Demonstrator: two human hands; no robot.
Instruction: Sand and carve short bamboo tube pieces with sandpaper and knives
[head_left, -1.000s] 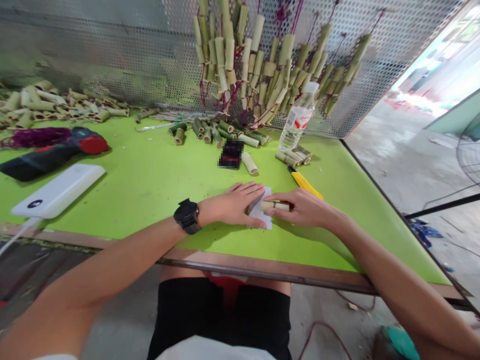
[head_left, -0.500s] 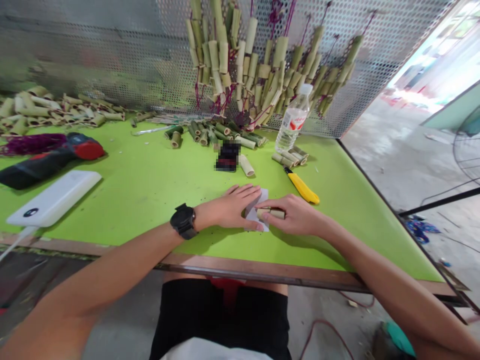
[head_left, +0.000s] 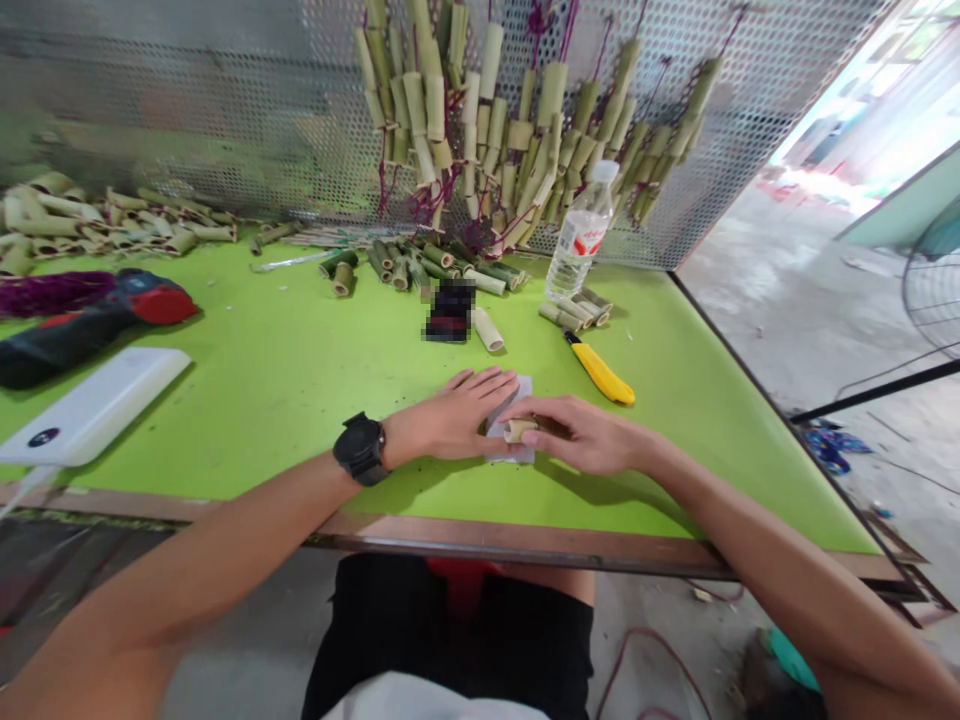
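Note:
My left hand (head_left: 469, 412) lies flat with fingers stretched out, pressing the left side of a pale sheet, perhaps sandpaper (head_left: 523, 388), against the green table. Over the same sheet, my right hand (head_left: 585, 432) grips a short bamboo tube (head_left: 517, 431) between thumb and fingers. The tube lies sideways, its open end facing my left hand, and its other end is hidden by my fingers. Beyond the hands rests a loose bamboo piece (head_left: 487, 330) beside a blurred-out dark object (head_left: 450, 311). A yellow utility knife (head_left: 600, 370) lies past my right hand.
Bamboo pieces (head_left: 405, 265) lie at the back, with a water bottle (head_left: 581, 235) to their right. Strung bamboo (head_left: 517, 130) hangs on the perforated metal panel. At left are a cordless tool (head_left: 97, 320), a white power bank (head_left: 97, 405) and a bamboo heap (head_left: 82, 220).
My right hand has shifted slightly left with the bamboo tube, bringing it closer to my left hand. The left hand stays on the sheet. The whole view has moved a little.

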